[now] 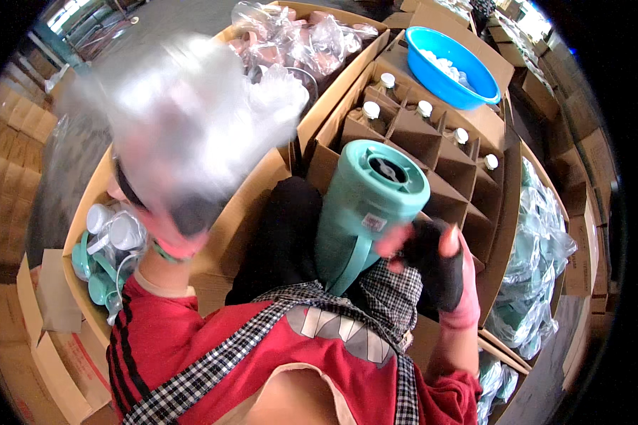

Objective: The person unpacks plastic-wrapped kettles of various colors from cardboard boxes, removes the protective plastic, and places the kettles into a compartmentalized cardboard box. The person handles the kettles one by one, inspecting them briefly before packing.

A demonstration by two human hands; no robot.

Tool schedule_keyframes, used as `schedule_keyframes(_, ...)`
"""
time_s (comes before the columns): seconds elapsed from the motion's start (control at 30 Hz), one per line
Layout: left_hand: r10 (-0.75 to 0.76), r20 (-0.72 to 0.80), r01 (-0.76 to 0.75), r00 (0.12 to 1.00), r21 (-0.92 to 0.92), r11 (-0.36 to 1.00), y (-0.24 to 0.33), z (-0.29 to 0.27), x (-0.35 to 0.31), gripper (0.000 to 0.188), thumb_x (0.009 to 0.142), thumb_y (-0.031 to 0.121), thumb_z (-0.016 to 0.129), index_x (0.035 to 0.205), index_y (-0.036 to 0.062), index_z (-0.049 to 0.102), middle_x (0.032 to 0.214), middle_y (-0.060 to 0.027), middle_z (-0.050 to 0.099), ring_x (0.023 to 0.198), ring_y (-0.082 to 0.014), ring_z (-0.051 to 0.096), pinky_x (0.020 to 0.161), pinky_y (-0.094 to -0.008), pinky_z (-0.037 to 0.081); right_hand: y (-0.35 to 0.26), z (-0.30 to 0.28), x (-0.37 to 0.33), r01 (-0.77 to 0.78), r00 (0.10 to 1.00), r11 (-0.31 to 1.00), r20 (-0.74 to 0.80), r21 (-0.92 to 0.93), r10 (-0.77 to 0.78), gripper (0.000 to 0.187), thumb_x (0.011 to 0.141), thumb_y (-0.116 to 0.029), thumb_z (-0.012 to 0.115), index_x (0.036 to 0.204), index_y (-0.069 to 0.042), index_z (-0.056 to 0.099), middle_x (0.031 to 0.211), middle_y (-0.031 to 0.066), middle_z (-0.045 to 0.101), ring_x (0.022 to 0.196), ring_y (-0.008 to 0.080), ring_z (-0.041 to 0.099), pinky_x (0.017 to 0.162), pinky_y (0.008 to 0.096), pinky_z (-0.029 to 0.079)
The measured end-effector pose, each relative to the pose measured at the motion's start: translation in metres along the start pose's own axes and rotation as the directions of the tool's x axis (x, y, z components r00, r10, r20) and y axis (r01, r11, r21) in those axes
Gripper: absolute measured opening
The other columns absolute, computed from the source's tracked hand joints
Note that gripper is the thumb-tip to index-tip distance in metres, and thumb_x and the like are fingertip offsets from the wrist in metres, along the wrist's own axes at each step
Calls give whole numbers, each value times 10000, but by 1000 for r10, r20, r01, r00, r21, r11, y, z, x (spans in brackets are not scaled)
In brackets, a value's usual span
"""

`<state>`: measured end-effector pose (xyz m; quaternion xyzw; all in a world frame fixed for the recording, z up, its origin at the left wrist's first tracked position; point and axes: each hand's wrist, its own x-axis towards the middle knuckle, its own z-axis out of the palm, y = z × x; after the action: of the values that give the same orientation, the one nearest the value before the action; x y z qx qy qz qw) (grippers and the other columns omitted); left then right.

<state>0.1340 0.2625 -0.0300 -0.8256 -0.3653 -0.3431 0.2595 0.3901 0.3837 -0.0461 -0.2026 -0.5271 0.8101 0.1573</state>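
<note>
A pale green jug (376, 188) with a side handle stands between my legs, its ringed round end with a dark central opening facing up. A small label is on its side. My right hand (439, 269), in a black fingerless glove, is beside the jug near the handle, fingers apart and slightly blurred. Whether its fingertips touch the jug I cannot tell. Raised at the left, my left hand (174, 191) grips a clear plastic bag (213, 120). Motion smears the bag and hides most of those fingers.
A divided carton (439, 170) holds several white-capped bottles. On its flap sits a blue basin (446, 67) with small white pieces. Bagged pinkish items (298, 42) fill a box ahead. White and green parts (110, 241) lie in a box at left; bagged green items (528, 262) at right.
</note>
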Motion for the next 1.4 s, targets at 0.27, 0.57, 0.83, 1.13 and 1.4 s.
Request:
schedule_keyframes(0.27,73,351,77,933,-395,916,60,82,-40,217,693,149,495,896,96,551,948,-64,554,912,-216,525,804,-391,406,10,-7,106,156,961,966,-256,208,-100,224,753,-218,590,885,-39,565,784,9,550,673,86,505,577,207,391)
schedule_keyframes(0.57,-848,396,373,351,-890,-262,-23,37,-82,574,729,355,608,1136,1,414,1088,-60,485,954,-148,487,808,-255,396,-2,-4,78,528,515,-257,546,-810,-661,200,481,-50,558,674,-83,516,863,115,449,817,320,447,694,411,407)
schedule_keyframes(0.83,-834,325,343,446,-923,-176,-64,29,-31,587,804,155,531,1291,57,219,1204,-49,387,1044,-135,420,887,-268,355,78,12,93,514,656,-186,523,-838,-544,234,634,-107,573,860,-71,526,959,99,480,1000,288,413,890,475,340)
schedule_keyframes(1.13,-937,107,915,333,-278,294,-52,43,-37,516,689,197,657,1090,-47,444,973,-128,544,886,-195,522,790,-301,410,78,4,91,476,740,-425,612,-770,-279,362,617,-154,625,942,-53,502,1032,132,433,1070,369,359,917,457,307)
schedule_keyframes(1.4,-911,153,739,382,-643,202,-11,27,-16,303,695,99,626,949,-32,525,875,-102,587,801,-158,549,742,-264,423,18,6,103,38,999,999,-6,36,-38,508,795,-405,512,1137,-43,413,1017,75,517,860,142,525,743,277,443)
